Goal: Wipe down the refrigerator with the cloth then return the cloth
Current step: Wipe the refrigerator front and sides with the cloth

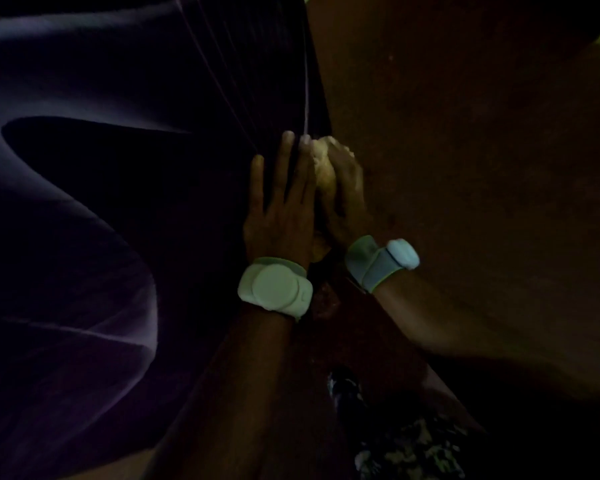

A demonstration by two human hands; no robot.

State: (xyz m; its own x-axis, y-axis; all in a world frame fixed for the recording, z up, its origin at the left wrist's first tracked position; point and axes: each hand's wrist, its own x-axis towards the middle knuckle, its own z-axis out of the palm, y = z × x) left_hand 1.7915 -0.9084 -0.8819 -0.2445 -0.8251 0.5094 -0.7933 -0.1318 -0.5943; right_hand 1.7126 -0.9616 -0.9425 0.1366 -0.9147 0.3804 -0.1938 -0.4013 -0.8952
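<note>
Refrigerator (84,202): a dark, glossy purple body fills the left of the view, its side edge running down the middle. Lighting is very dim.

Wall (482,150): a reddish-brown face just right of the refrigerator's edge, meeting it at a narrow gap.

Left hand (281,206): laid flat against the refrigerator at that edge, fingers (286,150) straight and slightly spread, holding nothing. A white wrist device (274,289) sits on its wrist.

Right hand (345,199): just right of the refrigerator's edge, touching the left hand, its fingers curled round the cloth. A grey band with a white module (381,263) sits on its wrist.

Cloth (324,171): pale yellowish, bunched, held against the refrigerator's side edge between the two hands. A small part shows below the left hand.

Patterned fabric (406,445): black and white, well below the refrigerator's edge; what it belongs to cannot be told.
</note>
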